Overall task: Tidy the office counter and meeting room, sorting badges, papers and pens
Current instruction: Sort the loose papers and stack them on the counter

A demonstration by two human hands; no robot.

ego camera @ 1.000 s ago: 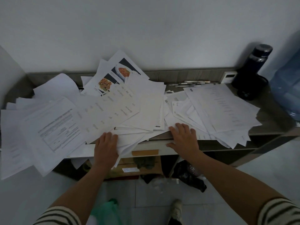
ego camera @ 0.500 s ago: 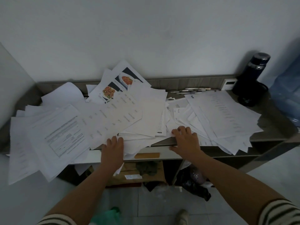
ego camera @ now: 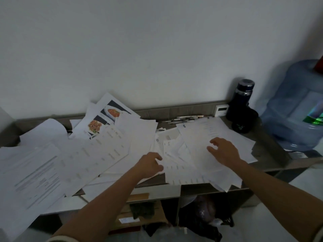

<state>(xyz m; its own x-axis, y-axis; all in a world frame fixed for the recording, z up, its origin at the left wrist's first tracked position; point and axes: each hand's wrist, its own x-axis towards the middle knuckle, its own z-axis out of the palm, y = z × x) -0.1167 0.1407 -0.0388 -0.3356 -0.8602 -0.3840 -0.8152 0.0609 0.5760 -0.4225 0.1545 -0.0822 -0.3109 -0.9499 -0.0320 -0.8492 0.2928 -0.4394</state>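
- Left hand (ego camera: 150, 165): fingers (ego camera: 158, 157) curled loosely, tips down on the papers near the counter's front edge; whether they pinch a sheet cannot be told.
- Right hand (ego camera: 225, 151): fingers (ego camera: 214, 141) spread and slightly bent, palm down over the right-hand pile of papers (ego camera: 201, 151), touching or just above it; it grips nothing that can be seen.
- Below the counter (ego camera: 267, 151), open shelves hold a cardboard box (ego camera: 139, 217) on the left and a dark bag (ego camera: 201, 217) on the right.
- Loose white sheets cover most of the counter top, overlapping at all angles; several hang over the front edge, most of all at the left.
- A text form (ego camera: 35, 175) lies at the near left, partly off the counter.
- A menu sheet (ego camera: 104, 119) with food photos lies farther back, left of centre, leaning towards the wall.
- Pens (ego camera: 185, 118) lie in a row along the back ledge, just behind the right pile.
- A small white device (ego camera: 221, 110) stands against the back ledge, right of the pens.
- A dark bottle (ego camera: 243, 100) stands upright at the far right corner.
- A large blue water jug (ego camera: 297, 109) sits beyond the counter's right end.
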